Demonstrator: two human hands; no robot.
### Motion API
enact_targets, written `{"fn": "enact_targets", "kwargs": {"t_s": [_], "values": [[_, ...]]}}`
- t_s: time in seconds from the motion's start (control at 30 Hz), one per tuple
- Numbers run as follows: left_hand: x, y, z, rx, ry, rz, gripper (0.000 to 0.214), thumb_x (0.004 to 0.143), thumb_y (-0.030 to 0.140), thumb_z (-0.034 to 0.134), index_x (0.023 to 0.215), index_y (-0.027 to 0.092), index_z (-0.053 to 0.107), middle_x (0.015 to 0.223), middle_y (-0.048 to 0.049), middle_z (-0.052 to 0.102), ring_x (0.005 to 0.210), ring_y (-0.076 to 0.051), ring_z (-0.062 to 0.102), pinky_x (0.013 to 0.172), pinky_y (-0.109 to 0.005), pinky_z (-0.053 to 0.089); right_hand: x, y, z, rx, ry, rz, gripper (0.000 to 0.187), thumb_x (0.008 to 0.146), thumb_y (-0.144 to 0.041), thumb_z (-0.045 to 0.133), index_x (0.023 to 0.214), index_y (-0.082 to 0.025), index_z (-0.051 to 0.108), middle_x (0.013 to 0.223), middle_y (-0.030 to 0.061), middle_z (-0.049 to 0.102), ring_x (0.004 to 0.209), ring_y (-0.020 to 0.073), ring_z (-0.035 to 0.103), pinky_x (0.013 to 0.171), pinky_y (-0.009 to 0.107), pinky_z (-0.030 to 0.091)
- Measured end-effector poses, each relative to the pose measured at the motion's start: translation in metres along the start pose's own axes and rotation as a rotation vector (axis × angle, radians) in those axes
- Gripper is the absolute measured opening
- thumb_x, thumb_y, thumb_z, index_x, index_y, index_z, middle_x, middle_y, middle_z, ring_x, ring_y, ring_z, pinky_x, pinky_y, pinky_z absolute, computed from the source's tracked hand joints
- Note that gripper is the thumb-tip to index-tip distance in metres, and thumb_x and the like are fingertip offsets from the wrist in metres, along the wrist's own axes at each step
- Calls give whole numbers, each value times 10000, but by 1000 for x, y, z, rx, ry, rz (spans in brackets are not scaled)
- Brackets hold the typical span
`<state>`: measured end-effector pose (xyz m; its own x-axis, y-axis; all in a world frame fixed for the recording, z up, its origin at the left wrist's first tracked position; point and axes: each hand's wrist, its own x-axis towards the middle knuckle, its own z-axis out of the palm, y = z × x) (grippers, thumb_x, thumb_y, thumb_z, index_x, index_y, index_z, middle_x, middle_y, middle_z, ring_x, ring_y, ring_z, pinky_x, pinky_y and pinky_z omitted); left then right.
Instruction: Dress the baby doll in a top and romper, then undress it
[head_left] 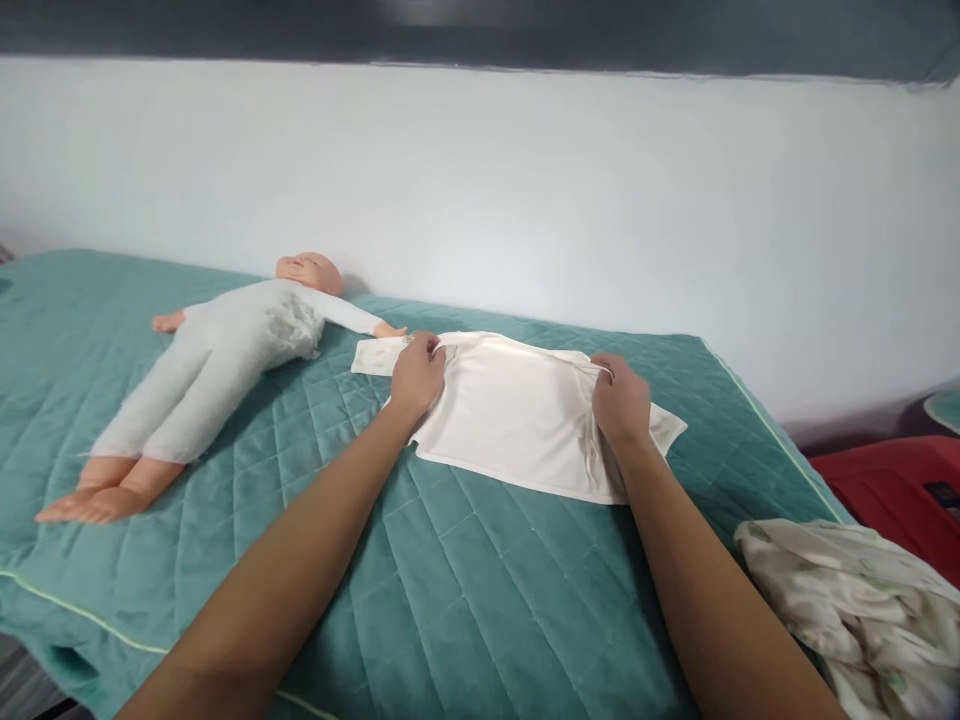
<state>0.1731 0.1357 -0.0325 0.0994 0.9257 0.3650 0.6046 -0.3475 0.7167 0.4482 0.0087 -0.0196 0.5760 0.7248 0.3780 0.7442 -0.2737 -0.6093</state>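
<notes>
A small cream baby shirt (pixel 517 415) lies spread flat on the green quilted cover (pixel 420 590). My left hand (pixel 416 378) pinches the shirt's upper left corner by the sleeve, fingers closed on the cloth. My right hand (pixel 619 402) grips the shirt's upper right edge near the other sleeve, fingers curled over the fabric. A baby doll (pixel 225 370) in a pale grey sleepsuit lies on its back to the left of the shirt, one arm stretched toward it.
A crumpled patterned cloth (pixel 855 600) sits at the cover's near right corner. A red object (pixel 892 490) stands beyond the right edge. A white wall (pixel 600 200) runs close behind the bed.
</notes>
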Motion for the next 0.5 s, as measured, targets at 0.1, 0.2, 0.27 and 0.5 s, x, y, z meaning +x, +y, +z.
{"fn": "enact_targets", "kwargs": {"t_s": [0.1,0.2,0.27,0.5], "values": [[0,-1,2,24,-17,26,191,912,290,486,1050,205,587,1098,-101,691,1050,-261,634,928,-390,474,1,3,-4,11,33,7,445,861,-151,385,1177,-191,695,1164,119,731,1105,288,644,997,446,465],[-1,-2,2,51,-30,78,212,915,280,486,1089,206,581,1135,-106,680,1081,-276,617,936,-412,473,2,4,-8,16,64,11,443,852,-171,393,1174,-181,697,1164,123,731,1112,296,641,1000,452,464],[-2,-2,3,66,-44,112,220,914,270,491,1107,209,576,1163,-105,670,1107,-279,604,947,-419,470,1,3,-8,13,55,5,441,855,-176,394,1176,-181,698,1168,121,732,1118,297,643,1004,451,466],[-4,-1,3,79,-51,178,217,911,233,500,1115,202,567,1179,-102,657,1137,-268,582,988,-416,459,-1,1,-3,31,1,1,421,860,-180,432,1208,-186,669,1196,116,727,1130,280,656,1021,457,477]]}}
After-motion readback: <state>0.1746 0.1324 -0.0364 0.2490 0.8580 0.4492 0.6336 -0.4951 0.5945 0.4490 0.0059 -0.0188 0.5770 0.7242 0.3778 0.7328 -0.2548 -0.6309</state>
